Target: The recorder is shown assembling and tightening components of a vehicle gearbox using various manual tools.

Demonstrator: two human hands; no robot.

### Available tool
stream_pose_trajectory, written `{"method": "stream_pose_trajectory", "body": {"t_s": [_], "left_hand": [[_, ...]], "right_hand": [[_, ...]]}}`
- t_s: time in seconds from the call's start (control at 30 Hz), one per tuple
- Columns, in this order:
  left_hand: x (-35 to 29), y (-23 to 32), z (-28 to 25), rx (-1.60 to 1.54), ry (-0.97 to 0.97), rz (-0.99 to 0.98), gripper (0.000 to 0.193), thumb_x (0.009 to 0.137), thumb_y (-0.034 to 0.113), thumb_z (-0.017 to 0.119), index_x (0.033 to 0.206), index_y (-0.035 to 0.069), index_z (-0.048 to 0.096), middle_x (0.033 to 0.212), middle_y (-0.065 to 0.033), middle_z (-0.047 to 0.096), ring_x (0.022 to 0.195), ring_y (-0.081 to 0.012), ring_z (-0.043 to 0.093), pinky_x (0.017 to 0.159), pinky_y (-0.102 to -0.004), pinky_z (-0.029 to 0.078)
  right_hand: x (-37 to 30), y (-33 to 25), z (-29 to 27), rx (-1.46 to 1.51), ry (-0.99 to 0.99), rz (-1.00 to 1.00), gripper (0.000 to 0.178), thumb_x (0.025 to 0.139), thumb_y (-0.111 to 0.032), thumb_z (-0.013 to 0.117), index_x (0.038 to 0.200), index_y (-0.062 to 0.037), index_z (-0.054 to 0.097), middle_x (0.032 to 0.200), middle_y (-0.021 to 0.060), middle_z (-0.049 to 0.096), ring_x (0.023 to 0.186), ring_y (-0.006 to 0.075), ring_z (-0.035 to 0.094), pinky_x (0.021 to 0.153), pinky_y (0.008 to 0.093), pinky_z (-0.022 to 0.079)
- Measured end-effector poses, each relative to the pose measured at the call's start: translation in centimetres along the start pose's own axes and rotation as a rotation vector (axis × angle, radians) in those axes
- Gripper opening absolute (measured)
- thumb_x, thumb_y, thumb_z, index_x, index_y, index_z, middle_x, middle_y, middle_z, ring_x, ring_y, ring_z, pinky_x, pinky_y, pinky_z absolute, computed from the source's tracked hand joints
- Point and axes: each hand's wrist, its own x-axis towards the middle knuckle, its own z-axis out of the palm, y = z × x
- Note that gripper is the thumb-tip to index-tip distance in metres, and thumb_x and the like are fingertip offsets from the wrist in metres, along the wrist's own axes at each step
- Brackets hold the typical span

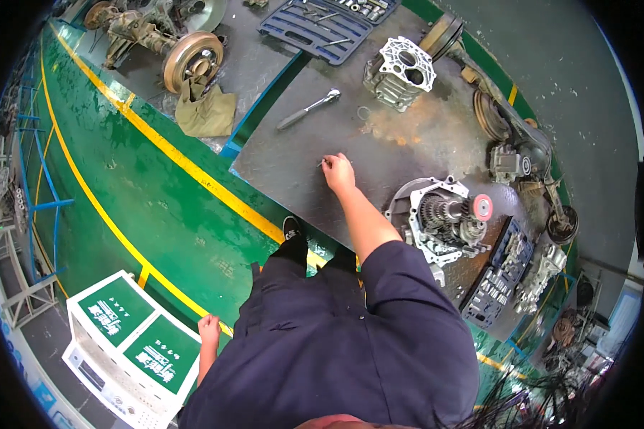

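My right hand (pixel 338 174) reaches over the dark metal workbench (pixel 286 168) near its left edge. Its fingers are pinched together, and a tiny dark bit shows at the tips, too small to name. Beyond it lies a ratchet wrench (pixel 308 109), with a thin metal ring (pixel 364 113) to the right of that. My left hand (pixel 209 329) hangs low by my side, away from the bench. Its fingers are curled in and nothing shows in them. Right of my right forearm sits an opened gearbox (pixel 444 218) with exposed gear shafts and a red-rimmed round part (pixel 482 207) on top.
A cast aluminium housing (pixel 401 75) stands at the far side. Open socket sets lie at the back (pixel 322 28) and right (pixel 490 286). A cloth (pixel 204 111) hangs by a rusty brake hub (pixel 193 61). A white cabinet (pixel 132 343) with green panels stands left on the green floor.
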Motion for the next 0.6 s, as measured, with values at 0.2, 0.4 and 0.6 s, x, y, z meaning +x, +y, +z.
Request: {"method": "stream_pose_trajectory", "body": {"t_s": [0.2, 0.4, 0.6], "left_hand": [[2.2, -1.0, -5.0, 0.271, -0.031, -0.042, 0.03, 0.08, 0.005, 0.061, 0.057, 0.008, 0.042, 0.053, 0.0034, 0.037, 0.048, -0.0081, 0.036, 0.045, -0.0295, 0.028], [6.2, 2.8, -2.8, 0.542, -0.144, 0.156, 0.031, 0.077, 0.006, 0.062, 0.057, 0.005, 0.038, 0.054, 0.0017, 0.035, 0.054, -0.0094, 0.031, 0.049, -0.0322, 0.027], [10.8, 16.1, 7.6, 0.473, -0.258, 0.547, 0.034, 0.079, 0.008, 0.059, 0.061, 0.006, 0.031, 0.057, 0.0011, 0.026, 0.057, -0.0079, 0.028, 0.049, -0.0321, 0.024]], "right_hand": [[0.3, 0.0, 1.5, -0.112, 0.068, -0.02, 0.024, 0.087, -0.015, 0.064, 0.108, -0.0058, 0.069, 0.099, 0.0154, 0.062, 0.099, 0.0362, 0.06, 0.086, 0.0442, 0.05], [-5.1, -2.0, -1.7, -0.021, 0.187, 0.091, 0.024, 0.085, -0.008, 0.06, 0.107, -0.002, 0.065, 0.102, 0.0204, 0.063, 0.097, 0.0372, 0.061, 0.087, 0.0442, 0.05], [-18.4, -5.2, -8.7, 0.402, -0.258, 0.095, 0.019, 0.087, -0.014, 0.061, 0.101, -0.0032, 0.069, 0.099, 0.0175, 0.064, 0.096, 0.0331, 0.063, 0.085, 0.0398, 0.051]]}}
